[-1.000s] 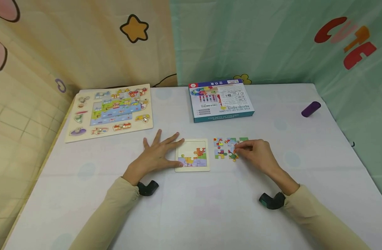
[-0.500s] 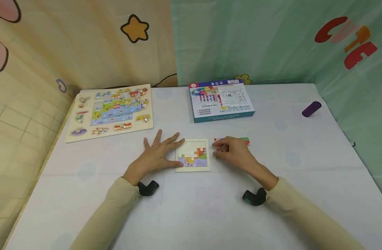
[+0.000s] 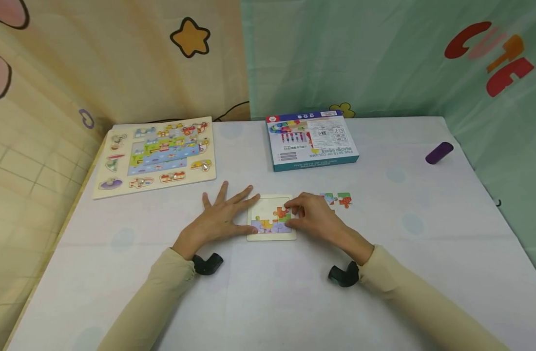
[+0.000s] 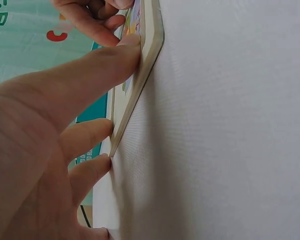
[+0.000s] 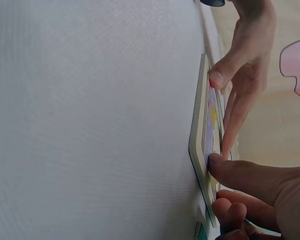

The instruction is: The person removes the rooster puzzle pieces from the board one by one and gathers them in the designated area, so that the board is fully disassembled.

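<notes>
A small wooden jigsaw tray [image 3: 272,237] lies on the table, its lower part filled with purple, yellow and green pieces. An orange piece [image 3: 280,212] sits higher, on the right side. My left hand [image 3: 221,217] spreads its fingers beside the tray, with the thumb resting on the left rim in the left wrist view. At the tray's right side, my right hand [image 3: 318,217] pinches a puzzle piece between thumb and fingers; the hand hides most of that piece. Loose puzzle pieces [image 3: 344,199] lie just beyond the right hand, some of them covered by it.
A larger wooden knob puzzle board [image 3: 156,178] lies at the back left, with picture boards on it. A flat beaded-toy box [image 3: 312,141] rests at the back centre. A purple cylinder [image 3: 439,153] lies far right. Curtains hang behind the table.
My right hand has moved left from the loose pieces to the tray's right edge. My left hand has stayed in place on the tray.
</notes>
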Action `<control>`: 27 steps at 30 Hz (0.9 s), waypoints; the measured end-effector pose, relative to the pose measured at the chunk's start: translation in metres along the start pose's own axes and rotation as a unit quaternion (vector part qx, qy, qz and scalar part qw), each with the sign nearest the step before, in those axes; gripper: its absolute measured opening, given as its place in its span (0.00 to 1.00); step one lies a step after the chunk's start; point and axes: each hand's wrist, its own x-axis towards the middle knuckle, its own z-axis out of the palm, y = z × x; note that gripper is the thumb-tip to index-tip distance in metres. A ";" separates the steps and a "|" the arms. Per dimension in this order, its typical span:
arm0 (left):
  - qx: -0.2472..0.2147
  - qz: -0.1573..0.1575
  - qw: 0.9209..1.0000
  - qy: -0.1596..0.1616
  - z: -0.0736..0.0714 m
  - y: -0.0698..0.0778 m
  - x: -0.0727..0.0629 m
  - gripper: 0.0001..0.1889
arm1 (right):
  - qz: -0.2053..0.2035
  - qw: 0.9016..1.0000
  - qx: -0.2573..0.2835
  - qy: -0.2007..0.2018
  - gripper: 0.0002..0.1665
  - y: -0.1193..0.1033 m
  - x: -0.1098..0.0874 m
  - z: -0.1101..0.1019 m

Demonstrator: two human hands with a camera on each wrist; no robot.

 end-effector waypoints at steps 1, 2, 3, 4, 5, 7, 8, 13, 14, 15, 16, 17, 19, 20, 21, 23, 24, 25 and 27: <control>0.000 0.001 1.000 0.000 0.000 0.000 0.000 0.44 | 0.001 1.000 0.001 0.000 0.22 0.000 0.000 0.000; -0.001 0.003 1.000 0.000 -0.001 0.000 0.000 0.44 | 0.003 1.000 0.002 0.000 0.22 -0.001 0.000 0.000; -0.001 0.004 1.000 0.000 -0.001 0.001 -0.001 0.44 | 0.005 1.000 0.004 0.000 0.22 -0.001 0.001 0.000; -0.002 0.006 1.000 0.000 -0.001 0.001 -0.001 0.44 | 0.008 1.000 0.007 0.000 0.21 -0.001 0.001 0.000; -0.002 0.006 1.000 -0.001 -0.002 0.001 -0.001 0.44 | 0.012 1.000 0.010 0.000 0.21 -0.001 0.001 0.000; -0.003 0.006 1.000 -0.002 -0.002 0.001 -0.001 0.44 | 0.019 1.000 0.017 0.002 0.21 -0.002 0.000 0.001; -0.002 0.007 1.000 -0.002 -0.002 0.002 -0.001 0.44 | 0.022 1.000 0.021 0.003 0.21 -0.002 0.000 0.001; -0.001 0.008 1.000 -0.001 -0.002 0.001 0.000 0.44 | 0.029 0.999 0.032 0.012 0.21 -0.003 -0.001 0.003; -0.001 0.008 1.000 -0.001 -0.002 0.001 0.000 0.44 | 0.029 0.999 0.033 0.014 0.21 -0.003 -0.001 0.003; -0.002 0.009 1.000 -0.001 -0.001 0.001 0.000 0.44 | 0.030 0.999 0.034 0.015 0.20 -0.003 -0.002 0.003; -0.003 0.009 1.000 -0.002 -0.001 0.001 0.000 0.44 | 0.031 0.999 0.036 0.016 0.20 -0.003 -0.002 0.003; -0.003 0.009 1.000 -0.003 -0.002 0.001 0.000 0.44 | 0.032 0.999 0.037 0.017 0.20 -0.003 -0.002 0.003; -0.005 0.009 1.000 -0.003 -0.001 0.000 0.000 0.44 | 0.033 0.998 0.040 0.019 0.20 -0.003 -0.002 0.004; -0.005 0.008 1.000 -0.004 -0.001 0.000 0.000 0.44 | 0.032 0.998 0.042 0.020 0.20 -0.003 -0.002 0.004; -0.006 0.009 1.000 -0.004 -0.001 0.000 0.000 0.44 | 0.033 0.998 0.043 0.022 0.20 -0.003 -0.003 0.004; -0.005 0.009 1.000 -0.004 -0.001 0.000 0.000 0.44 | 0.033 0.998 0.047 0.028 0.20 -0.002 -0.003 0.005; -0.004 0.009 1.000 -0.004 -0.001 -0.001 0.000 0.44 | 0.032 0.998 0.049 0.032 0.20 -0.002 -0.003 0.005; -0.004 0.007 1.000 -0.005 -0.002 0.000 0.000 0.44 | 0.029 0.998 0.049 0.036 0.20 -0.001 -0.004 0.006; -0.004 0.006 1.000 -0.005 -0.002 0.000 0.000 0.44 | 0.025 0.997 0.049 0.046 0.18 0.000 -0.004 0.006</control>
